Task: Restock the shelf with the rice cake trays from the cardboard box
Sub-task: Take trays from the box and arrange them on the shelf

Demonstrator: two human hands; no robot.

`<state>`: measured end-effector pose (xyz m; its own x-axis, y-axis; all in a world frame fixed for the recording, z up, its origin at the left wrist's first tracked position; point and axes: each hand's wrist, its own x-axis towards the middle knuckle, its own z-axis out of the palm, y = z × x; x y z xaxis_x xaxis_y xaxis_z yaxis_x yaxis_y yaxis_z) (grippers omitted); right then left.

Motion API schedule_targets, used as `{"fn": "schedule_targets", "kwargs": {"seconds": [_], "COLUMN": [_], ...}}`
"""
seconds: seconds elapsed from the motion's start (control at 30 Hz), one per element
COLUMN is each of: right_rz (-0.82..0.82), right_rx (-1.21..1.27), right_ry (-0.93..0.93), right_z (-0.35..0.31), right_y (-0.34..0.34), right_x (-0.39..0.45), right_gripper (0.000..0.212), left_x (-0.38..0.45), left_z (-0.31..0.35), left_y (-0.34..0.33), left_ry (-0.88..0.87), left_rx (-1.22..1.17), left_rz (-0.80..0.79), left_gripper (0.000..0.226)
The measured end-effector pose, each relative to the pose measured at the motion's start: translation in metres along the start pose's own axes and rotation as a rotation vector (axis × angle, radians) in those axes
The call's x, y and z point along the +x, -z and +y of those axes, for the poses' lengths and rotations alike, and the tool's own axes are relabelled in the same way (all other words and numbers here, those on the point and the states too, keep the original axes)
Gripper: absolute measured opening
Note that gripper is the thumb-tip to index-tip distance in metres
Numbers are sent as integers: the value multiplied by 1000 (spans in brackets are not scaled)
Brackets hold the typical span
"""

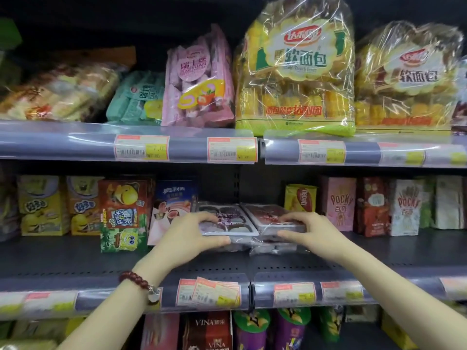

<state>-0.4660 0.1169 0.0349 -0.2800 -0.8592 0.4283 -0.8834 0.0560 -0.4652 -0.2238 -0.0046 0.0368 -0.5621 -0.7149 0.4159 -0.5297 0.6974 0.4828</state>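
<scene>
Two stacks of plastic-wrapped rice cake trays sit side by side on the middle shelf (75, 258). The left stack's top tray (233, 219) shows dark purple and white cakes; my left hand (192, 236) grips its front left corner, thumb under, fingers on top. The right stack's top tray (267, 214) has reddish cakes; my right hand (310, 232) grips its front right corner. More trays lie beneath, partly hidden. The cardboard box is out of view.
Snack boxes (121, 213) stand left of the trays and Pocky boxes (341, 203) stand right of them. Bread and cake bags (298, 69) fill the upper shelf. Price-tag rails (214, 291) line the shelf edges. Canisters and boxes sit on the shelf below.
</scene>
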Motion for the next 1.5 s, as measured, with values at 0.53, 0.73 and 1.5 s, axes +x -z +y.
{"fn": "schedule_targets", "kwargs": {"seconds": [0.53,0.73,1.5], "right_rz": [185,242,155], "right_rx": [-39,-71,-101], "right_ry": [20,-27,-992], "right_z": [2,13,167], "right_y": [-2,15,-73], "right_x": [-7,-68,-418], "right_gripper": [42,27,21], "left_x": [3,-34,-178], "left_z": [0,63,161], "left_y": [-11,-29,-369], "left_ry": [-29,-261,-824], "left_rx": [142,75,22], "left_rz": [217,189,-825], "left_gripper": [53,28,21]}}
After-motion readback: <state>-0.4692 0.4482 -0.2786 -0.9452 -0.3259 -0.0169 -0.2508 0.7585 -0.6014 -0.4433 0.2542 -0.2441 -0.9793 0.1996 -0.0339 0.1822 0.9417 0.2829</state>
